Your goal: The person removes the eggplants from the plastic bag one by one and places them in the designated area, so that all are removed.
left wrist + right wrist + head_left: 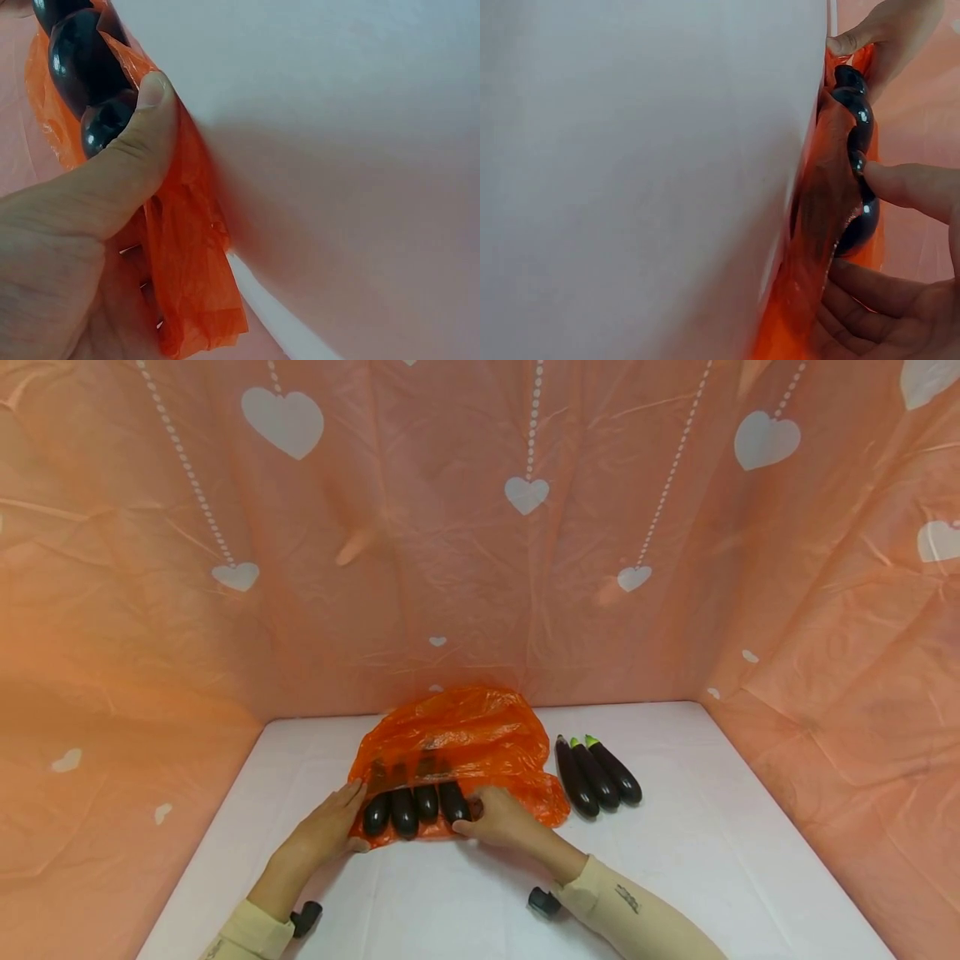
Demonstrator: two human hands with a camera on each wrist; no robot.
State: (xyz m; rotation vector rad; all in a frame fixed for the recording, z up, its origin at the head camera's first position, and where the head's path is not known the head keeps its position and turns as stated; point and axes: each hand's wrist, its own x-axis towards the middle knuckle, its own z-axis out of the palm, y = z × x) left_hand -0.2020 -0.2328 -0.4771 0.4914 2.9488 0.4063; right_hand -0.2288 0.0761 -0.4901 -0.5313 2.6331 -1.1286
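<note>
An orange plastic bag [457, 727] lies on the table with several dark eggplants [405, 814] side by side in its mouth. Their rounded ends stick out toward me, and their stems show dimly through the plastic. At the bag's left edge, my left hand [326, 827] holds the plastic between thumb and fingers; the left wrist view shows the thumb [150, 127] over the film beside an eggplant. My right hand [502, 818] grips the rightmost eggplant [453, 802] in the bag, thumb at its end. Part of its fingers is hidden in the head view.
Three more eggplants [597, 777] lie together on the white table [690, 843], right of the bag. Orange sheeting with white hearts [405, 627] hangs behind and at both sides. A black wrist device [543, 902] sits beneath the right sleeve.
</note>
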